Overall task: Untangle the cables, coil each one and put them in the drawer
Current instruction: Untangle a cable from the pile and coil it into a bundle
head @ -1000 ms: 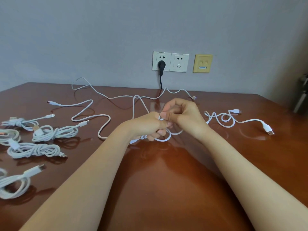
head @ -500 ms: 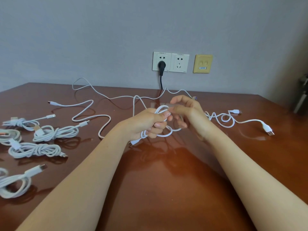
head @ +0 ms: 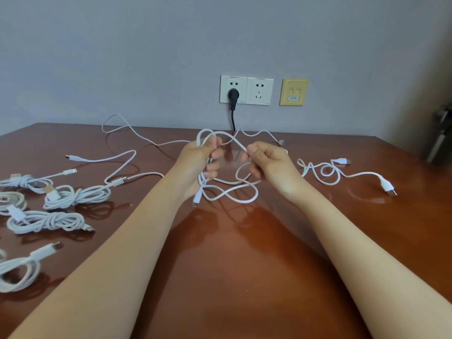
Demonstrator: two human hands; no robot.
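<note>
At the left edge of the frame, several coiled cables [head: 73,195] are lying bundled on the brown table [head: 232,265]. Just to their right, a long loose cable [head: 117,160] is snaking across the upper left of the tabletop. Left of the frame's centre, a white cable [head: 234,198] is being gripped by the left hand [head: 198,160]. Its fingers [head: 214,166] are being curled tightly together round several gathered strands, with a loop standing up above the fist and a connector end hanging down below it. From that loop one strand is being led across to the right hand [head: 269,162], just right of centre, where it is being pinched between the thumb [head: 253,151] and the forefinger, the other fingers being curled in toward the palm. Slack loops of the same cable are resting on the table beneath and between the two hands. Toward the right of the frame, a short looped cable [head: 327,172] is lying on the table, apart from the hands. Whether the thin cable behind the hands is tangled with the held one cannot be told.
</note>
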